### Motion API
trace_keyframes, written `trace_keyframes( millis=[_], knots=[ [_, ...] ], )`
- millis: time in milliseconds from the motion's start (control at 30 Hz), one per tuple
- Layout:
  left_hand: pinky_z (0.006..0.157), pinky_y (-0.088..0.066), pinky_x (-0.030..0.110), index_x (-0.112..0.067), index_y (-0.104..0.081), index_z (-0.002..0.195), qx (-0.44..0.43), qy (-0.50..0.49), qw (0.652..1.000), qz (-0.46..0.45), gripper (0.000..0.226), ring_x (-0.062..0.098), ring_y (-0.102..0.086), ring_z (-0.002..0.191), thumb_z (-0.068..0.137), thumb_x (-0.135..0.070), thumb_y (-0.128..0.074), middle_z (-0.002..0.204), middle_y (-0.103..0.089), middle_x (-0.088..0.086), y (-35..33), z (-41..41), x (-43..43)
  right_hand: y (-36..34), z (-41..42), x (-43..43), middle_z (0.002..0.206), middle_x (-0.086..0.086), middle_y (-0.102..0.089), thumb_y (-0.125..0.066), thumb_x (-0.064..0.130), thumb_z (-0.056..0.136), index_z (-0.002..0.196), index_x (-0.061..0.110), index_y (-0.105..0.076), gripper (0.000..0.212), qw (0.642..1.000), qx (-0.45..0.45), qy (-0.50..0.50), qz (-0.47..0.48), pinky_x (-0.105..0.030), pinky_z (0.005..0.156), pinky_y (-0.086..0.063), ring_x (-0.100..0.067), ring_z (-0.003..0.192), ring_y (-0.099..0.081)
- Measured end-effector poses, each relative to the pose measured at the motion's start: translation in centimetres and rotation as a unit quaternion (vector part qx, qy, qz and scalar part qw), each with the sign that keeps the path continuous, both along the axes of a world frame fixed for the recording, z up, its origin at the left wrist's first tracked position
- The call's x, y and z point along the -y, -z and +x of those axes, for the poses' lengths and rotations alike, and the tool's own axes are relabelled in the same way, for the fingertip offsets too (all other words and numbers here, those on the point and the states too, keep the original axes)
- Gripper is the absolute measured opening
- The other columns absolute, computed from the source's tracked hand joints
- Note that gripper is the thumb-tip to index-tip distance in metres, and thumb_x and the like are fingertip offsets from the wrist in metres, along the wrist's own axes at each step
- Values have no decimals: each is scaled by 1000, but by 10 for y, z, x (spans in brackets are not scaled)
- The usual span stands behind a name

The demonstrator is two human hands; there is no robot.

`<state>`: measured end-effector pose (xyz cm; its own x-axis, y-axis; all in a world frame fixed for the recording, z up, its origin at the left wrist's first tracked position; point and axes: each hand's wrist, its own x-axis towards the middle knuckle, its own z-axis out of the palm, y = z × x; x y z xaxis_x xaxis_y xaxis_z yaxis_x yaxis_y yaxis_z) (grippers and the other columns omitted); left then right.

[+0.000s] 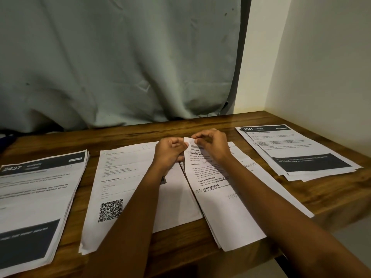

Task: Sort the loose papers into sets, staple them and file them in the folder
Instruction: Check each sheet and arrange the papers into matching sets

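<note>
Several piles of printed papers lie on a wooden table (331, 193). My left hand (170, 152) and my right hand (212, 144) meet over the top corner of the text sheets (218, 199) in the middle right pile, and both pinch that lifted corner. Left of it lies a sheet with a QR code (120, 189), partly under my left forearm. A thick stack headed 2437 (34, 203) sits at the far left. Another stack headed 2641 (295, 151) lies at the right. No stapler or folder shows.
A grey-green curtain (120, 63) hangs behind the table and touches its back edge. A pale wall (325, 73) bounds the table on the right. The table's front edge runs close under my forearms.
</note>
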<state>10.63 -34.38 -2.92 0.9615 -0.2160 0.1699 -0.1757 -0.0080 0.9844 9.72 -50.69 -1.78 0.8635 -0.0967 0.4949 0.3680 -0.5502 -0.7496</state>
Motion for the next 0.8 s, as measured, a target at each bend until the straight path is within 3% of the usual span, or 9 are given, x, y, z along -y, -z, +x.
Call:
trace_keyframes(
  millis=[167,333,500,600,733,800],
  knots=[
    [81,-57,51,-6,-67,100,8,-13,1000,-3,12,27,-72,86,90,-10,-64,96,-73,12,1,1,0,-3,7,1,99,3,-65,-68,6,85,98,11,-74,16,998,7,3,-65,0,67,-44,3,82,-57],
    [77,-59,47,-8,-66,97,13,-31,999,-2,9,23,-73,83,88,-10,-66,95,-74,10,2,1,1,-1,17,4,99,3,-69,-72,12,82,94,22,-76,16,995,-2,12,-102,-25,84,-53,-9,95,-61],
    [75,-60,43,-7,-66,96,12,-47,999,2,10,22,-73,82,87,-11,-68,96,-74,11,2,3,3,-3,17,4,98,4,-70,-73,14,81,93,22,-76,15,993,-2,6,-118,-35,88,-52,-13,98,-60],
    [75,-60,44,-8,-66,95,10,-48,999,-3,9,22,-73,81,86,-9,-68,93,-74,9,2,2,3,-5,15,2,100,3,-70,-72,14,82,95,20,-75,15,993,-12,2,-120,-33,88,-52,-13,99,-60],
    [74,-60,45,-6,-66,95,10,-60,998,0,10,21,-73,81,86,-10,-68,92,-73,9,2,2,4,-10,7,-1,98,1,-72,-69,10,85,100,12,-74,16,995,-29,-31,-95,-11,71,-49,-8,88,-65],
    [74,-60,45,-7,-65,94,11,-62,998,3,9,21,-73,81,86,-10,-69,92,-73,8,2,3,4,-9,5,-1,95,1,-72,-69,10,85,99,12,-73,15,996,-32,-37,-72,-12,70,-50,-8,86,-66]
  ],
)
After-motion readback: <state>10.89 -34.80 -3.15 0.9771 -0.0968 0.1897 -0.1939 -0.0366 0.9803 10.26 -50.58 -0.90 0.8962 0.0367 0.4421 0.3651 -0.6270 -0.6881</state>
